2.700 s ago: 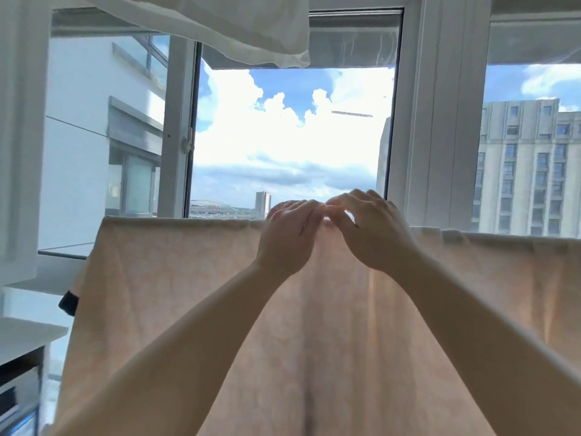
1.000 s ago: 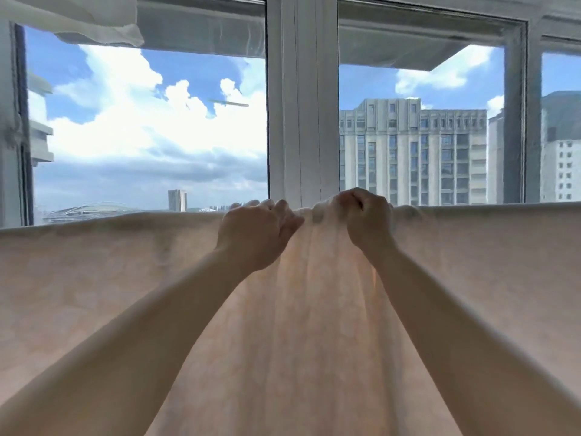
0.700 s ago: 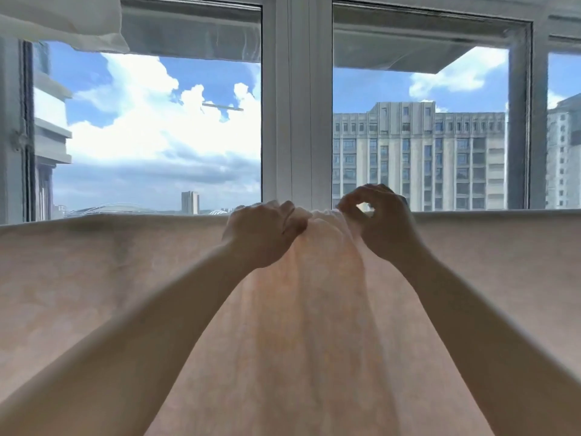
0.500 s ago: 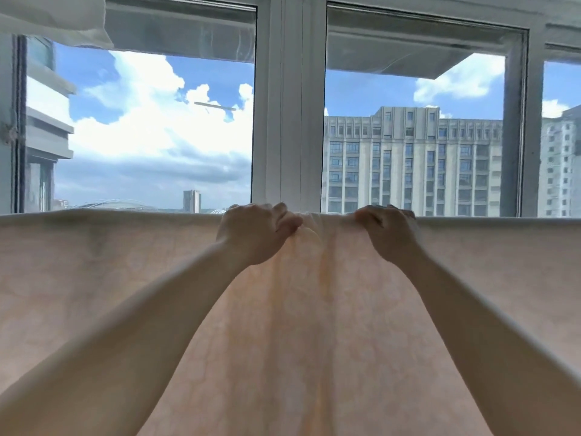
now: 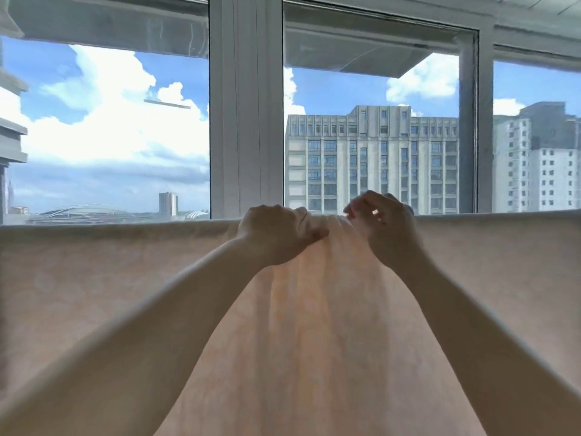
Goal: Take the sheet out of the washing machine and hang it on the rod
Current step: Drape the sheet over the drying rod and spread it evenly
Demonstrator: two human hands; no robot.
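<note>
Two bare forearms reach up and forward from the lower corners of the view, converging at the top edge of a pale peach, faintly patterned fabric sheet [image 5: 94, 294]. Left hand [image 5: 276, 237]: fingers curled over the sheet's upper edge, thumb pressed against the near face, gripping a gathered bunch of cloth. Right hand [image 5: 388, 228]: raised just above and beside the same bunch, fingers bent with thumb and forefinger drawn close together at the cloth's edge; image blurred here, so whether it actually pinches the fabric cannot be told. Sheet: hangs draped across the full width of the view, its top fold running level from left edge to right edge; bunched into vertical pleats between the two hands and falling in soft folds beneath them, smooth to either side. The rod under the fold is covered by cloth and not visible. Beyond: white-framed window [image 5: 245, 105] with several panes. Farther: grey multi-storey building [image 5: 371, 158], a white tower block to its right, blue sky with white clouds.
</note>
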